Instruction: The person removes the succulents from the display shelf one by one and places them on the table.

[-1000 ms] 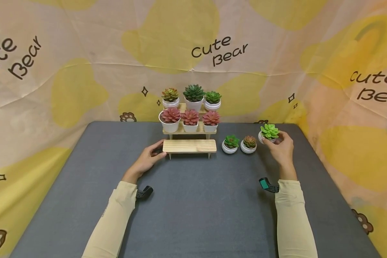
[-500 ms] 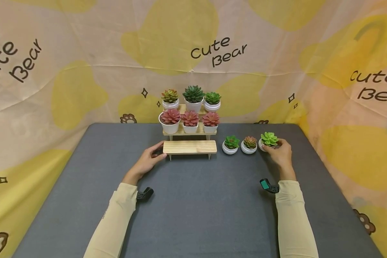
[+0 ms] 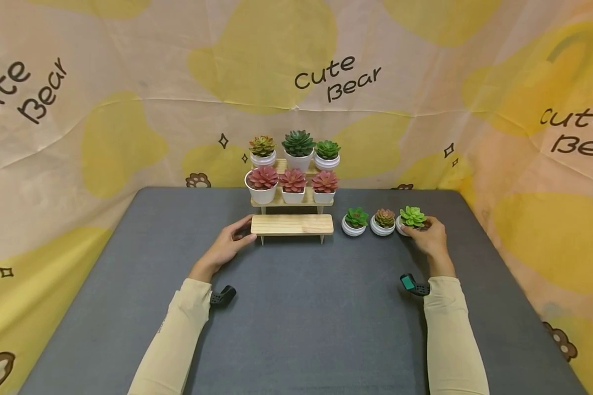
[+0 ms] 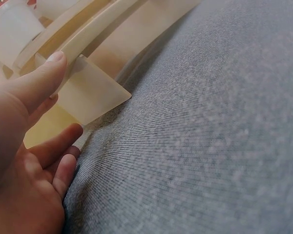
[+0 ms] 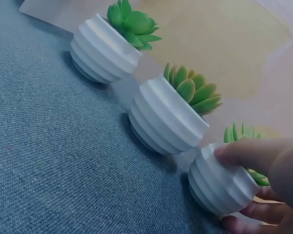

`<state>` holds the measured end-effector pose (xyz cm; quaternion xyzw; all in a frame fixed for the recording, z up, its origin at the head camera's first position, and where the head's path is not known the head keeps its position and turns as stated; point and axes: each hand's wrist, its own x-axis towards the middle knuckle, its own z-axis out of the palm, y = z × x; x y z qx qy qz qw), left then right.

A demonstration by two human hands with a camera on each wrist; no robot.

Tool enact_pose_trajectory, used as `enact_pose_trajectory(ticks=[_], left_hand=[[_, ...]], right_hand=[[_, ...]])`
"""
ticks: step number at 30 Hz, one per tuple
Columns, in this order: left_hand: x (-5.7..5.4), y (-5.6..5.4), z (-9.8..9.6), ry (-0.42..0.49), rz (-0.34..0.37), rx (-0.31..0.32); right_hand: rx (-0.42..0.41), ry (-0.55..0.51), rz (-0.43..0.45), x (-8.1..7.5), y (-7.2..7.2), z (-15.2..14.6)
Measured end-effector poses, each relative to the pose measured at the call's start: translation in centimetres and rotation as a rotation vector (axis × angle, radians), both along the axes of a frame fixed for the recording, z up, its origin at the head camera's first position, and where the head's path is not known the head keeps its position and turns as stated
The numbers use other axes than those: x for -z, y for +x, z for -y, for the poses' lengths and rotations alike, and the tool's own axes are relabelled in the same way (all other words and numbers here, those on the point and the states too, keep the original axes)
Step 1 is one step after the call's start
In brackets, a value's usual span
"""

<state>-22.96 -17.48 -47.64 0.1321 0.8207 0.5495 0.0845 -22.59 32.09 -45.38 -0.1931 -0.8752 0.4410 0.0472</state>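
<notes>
In the head view my left hand (image 3: pixel 225 245) grips the left end of a low wooden shelf (image 3: pixel 292 224), thumb at its front corner. The left wrist view shows that thumb (image 4: pixel 49 73) against the board's edge, above a pale shelf leg (image 4: pixel 95 87). My right hand (image 3: pixel 431 241) holds a bright green potted succulent (image 3: pixel 412 218) by its ribbed white pot (image 5: pixel 219 180), which stands on the table. To its left, in a row, stand a brownish potted succulent (image 3: pixel 383 221) and a darker green potted succulent (image 3: pixel 354 221).
Behind the low shelf, a tier bears several pink succulents (image 3: pixel 294 184) in white pots. A higher tier holds a yellow-red succulent (image 3: pixel 262 151), a big dark green one (image 3: pixel 298 149) and a smaller green one (image 3: pixel 328 155). A printed cloth (image 3: pixel 257 66) hangs behind the grey table (image 3: pixel 316 329).
My right hand has lowered the bright green succulent onto the table and shifted it slightly left, up to the brownish one. My left hand has stayed at the shelf's end.
</notes>
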Motion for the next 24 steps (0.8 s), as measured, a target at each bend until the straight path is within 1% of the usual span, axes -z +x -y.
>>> enact_pose_trajectory(ticks=[1, 12, 19, 24], left_hand=[[0.5, -0.26, 0.08, 0.001, 0.0, -0.003], [0.81, -0.4, 0.43, 0.007, -0.009, -0.008], [1.0, -0.47, 0.51, 0.011, -0.014, -0.009], [0.92, -0.52, 0.31, 0.017, -0.01, -0.008]], right_hand=[[-0.006, 0.001, 0.001, 0.01, -0.02, -0.05], [-0.033, -0.009, 0.012, -0.1, -0.36, -0.05], [-0.041, 0.009, 0.007, -0.08, -0.25, -0.06], [-0.046, 0.011, 0.011, -0.28, -0.03, 0.03]])
